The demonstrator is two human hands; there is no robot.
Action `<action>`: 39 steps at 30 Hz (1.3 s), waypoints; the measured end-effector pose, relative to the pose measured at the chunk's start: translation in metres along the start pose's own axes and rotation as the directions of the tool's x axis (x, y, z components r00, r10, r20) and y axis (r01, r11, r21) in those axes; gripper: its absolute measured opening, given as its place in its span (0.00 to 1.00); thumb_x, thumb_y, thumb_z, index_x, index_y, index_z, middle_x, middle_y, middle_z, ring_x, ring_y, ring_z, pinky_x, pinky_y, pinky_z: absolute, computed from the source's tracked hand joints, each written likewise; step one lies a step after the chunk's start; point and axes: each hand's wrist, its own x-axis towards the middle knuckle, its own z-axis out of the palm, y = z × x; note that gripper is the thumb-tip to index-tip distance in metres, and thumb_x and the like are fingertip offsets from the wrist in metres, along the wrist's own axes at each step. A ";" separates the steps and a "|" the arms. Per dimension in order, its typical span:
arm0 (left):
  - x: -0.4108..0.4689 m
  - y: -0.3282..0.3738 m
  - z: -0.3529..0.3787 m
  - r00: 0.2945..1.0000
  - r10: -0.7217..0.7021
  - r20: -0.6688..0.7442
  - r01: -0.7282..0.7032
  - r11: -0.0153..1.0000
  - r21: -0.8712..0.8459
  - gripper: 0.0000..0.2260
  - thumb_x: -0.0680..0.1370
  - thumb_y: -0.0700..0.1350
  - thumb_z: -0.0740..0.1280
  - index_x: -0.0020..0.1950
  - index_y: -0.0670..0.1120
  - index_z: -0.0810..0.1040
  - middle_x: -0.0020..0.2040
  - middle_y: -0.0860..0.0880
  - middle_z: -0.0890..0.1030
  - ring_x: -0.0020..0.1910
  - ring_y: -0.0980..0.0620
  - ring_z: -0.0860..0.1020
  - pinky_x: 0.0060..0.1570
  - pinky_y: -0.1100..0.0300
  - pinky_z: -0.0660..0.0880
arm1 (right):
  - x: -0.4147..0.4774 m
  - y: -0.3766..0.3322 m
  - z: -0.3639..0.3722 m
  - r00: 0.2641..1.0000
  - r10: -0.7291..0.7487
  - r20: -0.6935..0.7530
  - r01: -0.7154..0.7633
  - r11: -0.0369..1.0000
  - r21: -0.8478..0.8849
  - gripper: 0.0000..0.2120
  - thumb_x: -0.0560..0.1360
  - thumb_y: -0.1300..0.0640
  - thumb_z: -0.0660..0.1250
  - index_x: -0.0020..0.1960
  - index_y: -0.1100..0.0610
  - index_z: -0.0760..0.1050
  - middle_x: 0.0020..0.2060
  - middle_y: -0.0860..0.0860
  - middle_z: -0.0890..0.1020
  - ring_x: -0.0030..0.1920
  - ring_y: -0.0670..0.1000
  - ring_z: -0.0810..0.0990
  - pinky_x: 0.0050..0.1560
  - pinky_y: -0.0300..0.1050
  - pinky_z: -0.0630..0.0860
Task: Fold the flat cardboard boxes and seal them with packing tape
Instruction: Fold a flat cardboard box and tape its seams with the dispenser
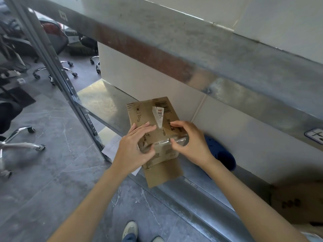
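Cardboard box (145, 116) pinched by left hand (134, 147) and right hand (189, 144).

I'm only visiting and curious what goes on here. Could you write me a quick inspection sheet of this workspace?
Surface: metal shelf, shiny, low by the wall.
Job's things: cardboard box, clear tape over its near edge, one flap open below; torn label on top.
Clutter: blue shoe-like item on the shelf; paper sheets by the shelf post.
Grippers: left hand and right hand both grip the box.
Cables: nothing seen clearly.
Surroundings: office chairs, grey floor, second cardboard box at lower right.
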 end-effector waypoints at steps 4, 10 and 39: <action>0.000 0.001 0.002 1.000 -0.007 -0.017 0.007 1.000 0.001 0.23 0.71 0.50 0.68 0.65 0.47 0.80 0.63 0.52 0.81 0.70 0.61 0.72 0.78 0.56 0.57 | 0.002 0.000 0.004 0.999 0.017 -0.047 -0.015 0.999 0.031 0.21 0.71 0.56 0.73 0.63 0.49 0.75 0.58 0.41 0.79 0.61 0.41 0.76 0.65 0.44 0.74; 0.003 -0.006 -0.015 0.991 0.011 0.135 -0.010 1.000 -0.008 0.26 0.71 0.49 0.64 0.69 0.48 0.77 0.67 0.52 0.78 0.72 0.62 0.69 0.77 0.61 0.53 | 0.003 -0.001 -0.010 0.997 0.030 0.067 -0.033 0.998 0.048 0.23 0.76 0.55 0.72 0.67 0.45 0.70 0.61 0.39 0.79 0.64 0.38 0.74 0.68 0.45 0.72; 0.007 -0.010 -0.033 0.968 -0.064 0.243 0.096 0.988 -0.121 0.29 0.69 0.37 0.62 0.69 0.53 0.77 0.68 0.53 0.78 0.73 0.62 0.68 0.79 0.56 0.54 | 0.009 0.006 -0.027 0.984 0.021 0.177 -0.022 1.000 0.001 0.39 0.75 0.74 0.60 0.73 0.37 0.61 0.62 0.35 0.79 0.61 0.49 0.80 0.55 0.51 0.80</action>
